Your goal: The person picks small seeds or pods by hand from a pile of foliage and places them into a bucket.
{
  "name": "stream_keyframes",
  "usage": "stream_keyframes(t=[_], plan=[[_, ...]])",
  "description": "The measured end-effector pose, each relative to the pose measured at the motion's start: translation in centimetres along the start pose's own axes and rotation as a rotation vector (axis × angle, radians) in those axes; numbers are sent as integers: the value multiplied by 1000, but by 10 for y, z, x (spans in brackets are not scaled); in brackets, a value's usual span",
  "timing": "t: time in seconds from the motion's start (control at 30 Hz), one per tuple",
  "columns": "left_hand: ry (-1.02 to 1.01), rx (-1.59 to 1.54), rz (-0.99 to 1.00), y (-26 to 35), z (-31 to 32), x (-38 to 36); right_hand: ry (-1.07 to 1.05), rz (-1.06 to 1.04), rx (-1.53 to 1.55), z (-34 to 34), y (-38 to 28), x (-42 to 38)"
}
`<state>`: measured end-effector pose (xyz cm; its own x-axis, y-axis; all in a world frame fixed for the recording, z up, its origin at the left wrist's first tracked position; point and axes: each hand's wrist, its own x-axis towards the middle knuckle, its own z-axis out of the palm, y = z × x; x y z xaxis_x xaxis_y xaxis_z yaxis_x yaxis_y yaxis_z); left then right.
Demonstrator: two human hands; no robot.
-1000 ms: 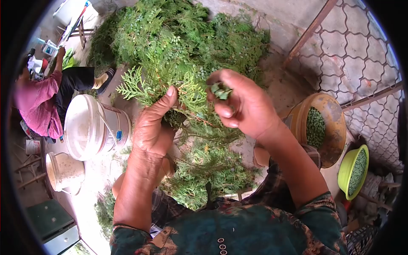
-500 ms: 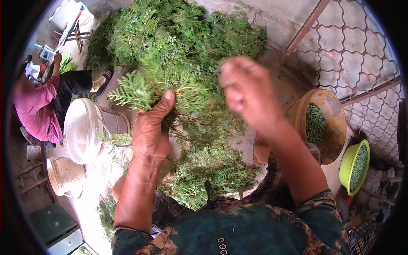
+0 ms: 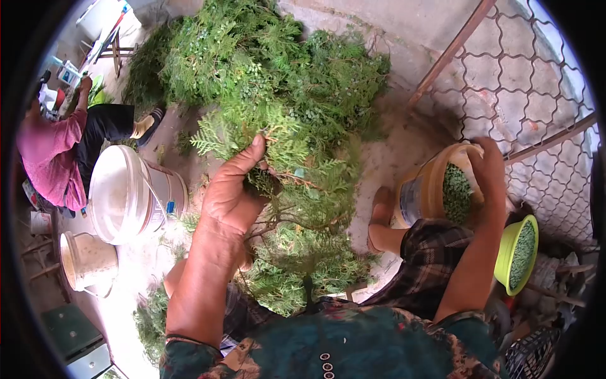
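My left hand (image 3: 237, 189) is closed around the stem of an arborvitae branch (image 3: 284, 142), its flat green sprays spreading up and to the right. At the right, my right hand (image 3: 489, 167) is at the mouth of a yellowish bucket (image 3: 416, 189). Its fingers bend over the rim and are mostly hidden, so their grip does not show. Small green cones (image 3: 456, 192) lie inside that bucket. Beyond my left hand rises a large heap of cut arborvitae branches (image 3: 233, 69). More cut greenery (image 3: 309, 265) lies on the floor between my legs.
A lime-green basin (image 3: 505, 256) of green cones stands right of my leg. A large white bucket (image 3: 117, 196) and a smaller pail (image 3: 91, 259) stand at the left. Another person (image 3: 57, 148) sits at the far left. Wire mesh (image 3: 524, 69) lines the right side.
My right hand has moved right and down, from beside the branch to the yellowish bucket's mouth. My left hand still holds the branch, shifted slightly right.
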<state>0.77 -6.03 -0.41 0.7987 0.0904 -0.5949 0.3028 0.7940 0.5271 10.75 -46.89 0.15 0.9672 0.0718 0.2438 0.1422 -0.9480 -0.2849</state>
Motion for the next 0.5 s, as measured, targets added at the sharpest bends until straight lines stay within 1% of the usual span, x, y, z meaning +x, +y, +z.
stream_keyframes(t=[0.03, 0.1, 0.17, 0.2, 0.23, 0.27, 0.33, 0.37, 0.47, 0.5], plan=[[-11, 24, 2, -3, 5, -2, 76, -116, 274, 6, -22, 7], [-17, 50, -14, -10, 14, -6, -191, -71, 902, 7, -103, 7], [-63, 78, -38, -15, 12, -2, -304, -189, 1011, 20, -157, -3], [-60, 81, -42, -17, 12, -2, -420, -268, 1046, 23, -174, -6], [-66, 82, -43, -18, 13, -1, -503, -263, 1090, 27, -186, -10], [-73, 79, -40, -19, 14, 0, -509, -265, 1090, 31, -192, -11], [-64, 87, -38, -19, 20, -3, -588, -316, 1095, 38, -203, -14], [-59, 101, -38, -18, 21, -3, -627, -338, 1273, 46, -210, -17], [-101, 128, -49, -17, 4, 6, -630, -328, 1242, 55, -213, -17], [-99, 129, -51, -16, 7, 3, -499, -360, 1226, 61, -214, -18]])
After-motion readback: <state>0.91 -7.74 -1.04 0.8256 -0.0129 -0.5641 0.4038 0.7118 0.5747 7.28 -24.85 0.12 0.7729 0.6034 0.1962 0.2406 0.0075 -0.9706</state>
